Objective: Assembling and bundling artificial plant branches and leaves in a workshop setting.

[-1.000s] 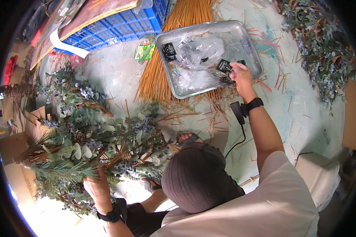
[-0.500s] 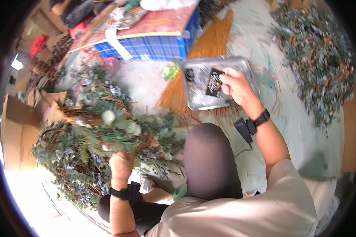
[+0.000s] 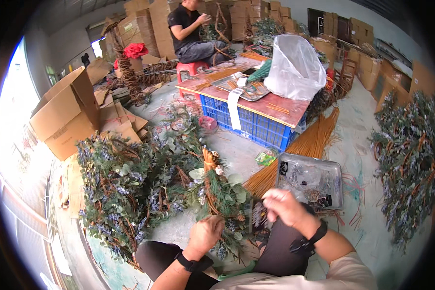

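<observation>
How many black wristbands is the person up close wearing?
2: one black wristband with a boxy attachment just behind the bare left hand, another black wristband just behind the bare right hand. Neither looks hidden.

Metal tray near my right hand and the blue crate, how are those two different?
The metal tray is silvery with smooth walls, while the blue crate has slatted plastic sides. The metal tray is shallow; the blue crate stands much taller. The metal tray lies open, with clear plastic inside, whereas the blue crate sits under a reddish board. Both look boxy, with straight sides.
</observation>
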